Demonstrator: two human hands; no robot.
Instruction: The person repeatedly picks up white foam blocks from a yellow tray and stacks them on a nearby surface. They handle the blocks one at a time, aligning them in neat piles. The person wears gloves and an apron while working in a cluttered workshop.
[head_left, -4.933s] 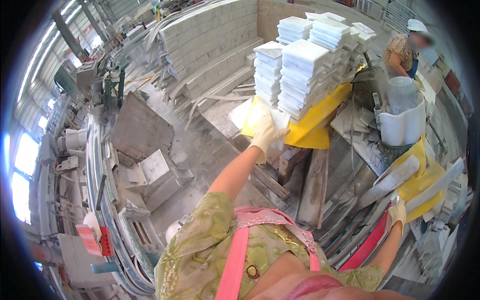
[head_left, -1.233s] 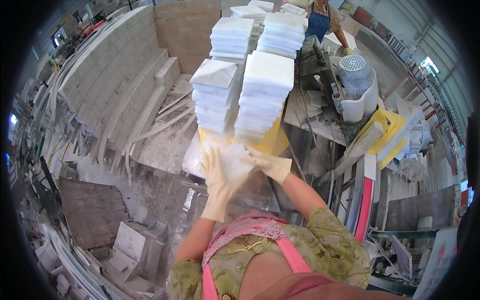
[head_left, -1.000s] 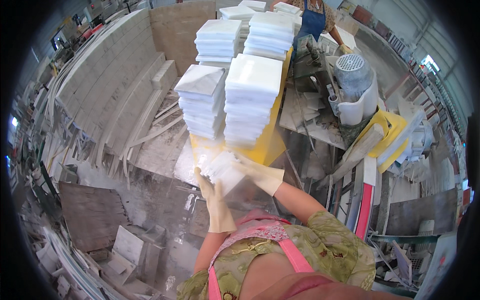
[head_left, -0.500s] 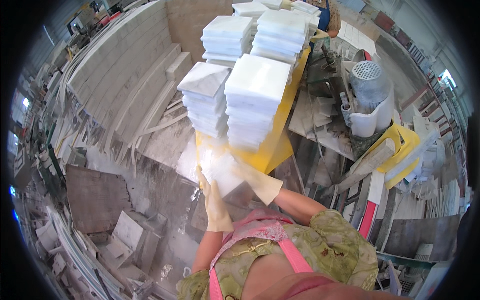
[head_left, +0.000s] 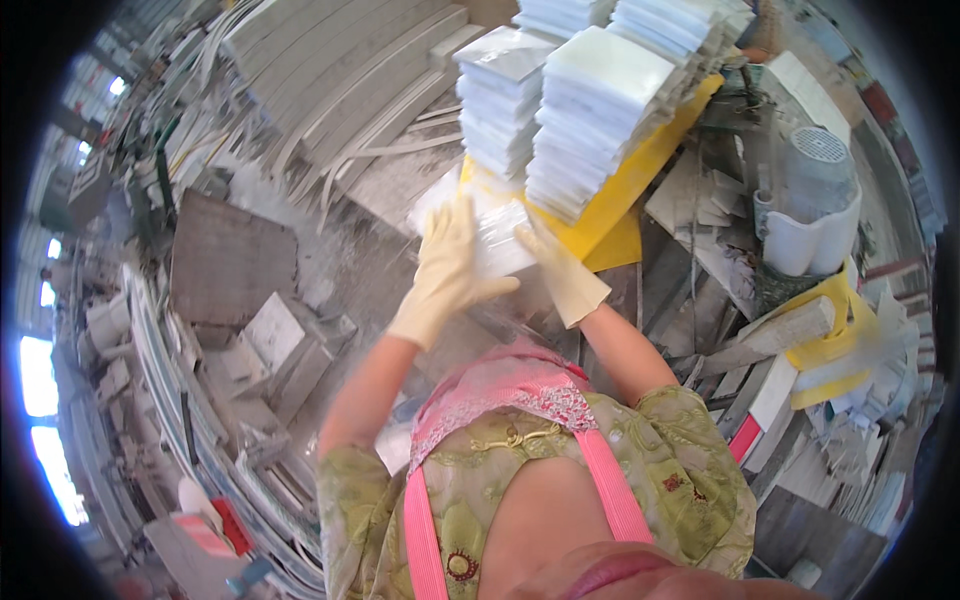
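Observation:
A glossy white stone tile (head_left: 503,238) lies flat in front of me, close to the nearest stacks. My left hand (head_left: 447,268), in a cream rubber glove, is open at the tile's left side, its fingers pointing away from me and its thumb stretched out to the right. My right hand (head_left: 562,272), gloved alike, reaches along the tile's right edge with its fingers extended and fingertips against the edge. Beyond the hands stand a tall stack of white tiles (head_left: 597,115) and a greyer stack (head_left: 500,100), with yellow sheeting (head_left: 610,238) beneath.
Long pale stone slabs (head_left: 330,70) lean at the far left. A brown board (head_left: 232,258) and stone offcuts (head_left: 275,335) lie to my left. On the right are a grey motor-like cylinder (head_left: 815,165), white containers (head_left: 797,240) and a pale beam (head_left: 770,335).
My left hand has turned and opened, its thumb now spread away from the fingers. My right hand stays by the tile's right edge. The whole view has shifted, with the stacks higher and further right.

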